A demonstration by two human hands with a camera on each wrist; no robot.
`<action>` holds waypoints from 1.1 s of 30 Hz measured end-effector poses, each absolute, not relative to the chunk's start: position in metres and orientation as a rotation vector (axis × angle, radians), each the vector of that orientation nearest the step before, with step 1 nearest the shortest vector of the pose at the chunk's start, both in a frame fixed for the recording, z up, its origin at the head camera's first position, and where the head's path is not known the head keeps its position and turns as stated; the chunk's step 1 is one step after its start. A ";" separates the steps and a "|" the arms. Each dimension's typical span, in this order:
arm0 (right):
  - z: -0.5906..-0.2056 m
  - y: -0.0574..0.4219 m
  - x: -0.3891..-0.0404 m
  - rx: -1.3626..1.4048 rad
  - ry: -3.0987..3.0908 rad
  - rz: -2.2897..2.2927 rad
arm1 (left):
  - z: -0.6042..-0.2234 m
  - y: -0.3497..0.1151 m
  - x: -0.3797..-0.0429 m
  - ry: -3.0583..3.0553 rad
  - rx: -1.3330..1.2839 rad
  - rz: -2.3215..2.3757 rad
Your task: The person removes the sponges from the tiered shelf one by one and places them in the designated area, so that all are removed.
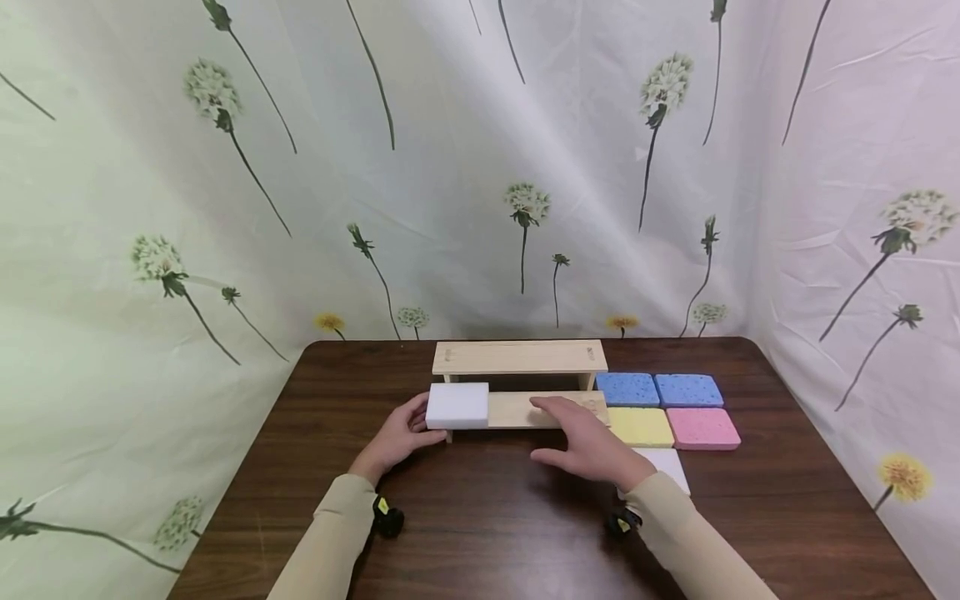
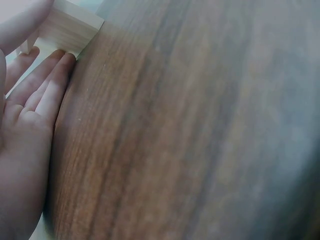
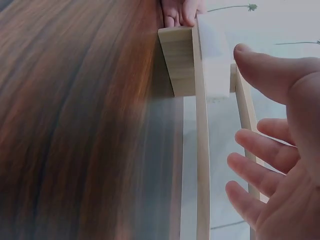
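Observation:
A small two-step wooden shelf [image 1: 517, 358] stands near the back of the table. On the left end of its lower step lies a white sponge block [image 1: 458, 406]. My left hand [image 1: 399, 435] is at that end, beside the block; in the left wrist view its fingers [image 2: 47, 92] stretch out alongside the shelf's wooden end [image 2: 70, 27]. Over the right part of the lower step, my right hand [image 1: 581, 440] is spread with nothing in it. The right wrist view shows its thumb [image 3: 270, 75] apart from the loosely bent fingers.
Right of the shelf lie two blue sponges [image 1: 627, 389], a yellow sponge [image 1: 641, 427] and a pink sponge [image 1: 703, 427]. Another white block [image 1: 666, 467] is partly hidden by my right wrist. A dandelion-print curtain [image 1: 450, 167] hangs behind the dark wooden table [image 1: 480, 533].

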State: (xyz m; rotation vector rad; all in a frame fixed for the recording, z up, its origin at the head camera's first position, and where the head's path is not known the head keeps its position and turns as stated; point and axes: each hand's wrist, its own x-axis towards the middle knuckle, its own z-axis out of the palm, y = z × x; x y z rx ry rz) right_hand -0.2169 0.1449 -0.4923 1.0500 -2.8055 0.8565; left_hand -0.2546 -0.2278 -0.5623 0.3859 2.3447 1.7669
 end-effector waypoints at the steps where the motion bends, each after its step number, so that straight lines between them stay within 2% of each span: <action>1: -0.492 0.142 -0.219 1.052 -2.809 0.858 | -0.562 -0.228 -0.255 2.345 0.392 1.763; 33: -0.504 0.086 -0.247 1.029 -2.825 0.950 | -0.562 -0.228 -0.255 2.336 0.398 1.773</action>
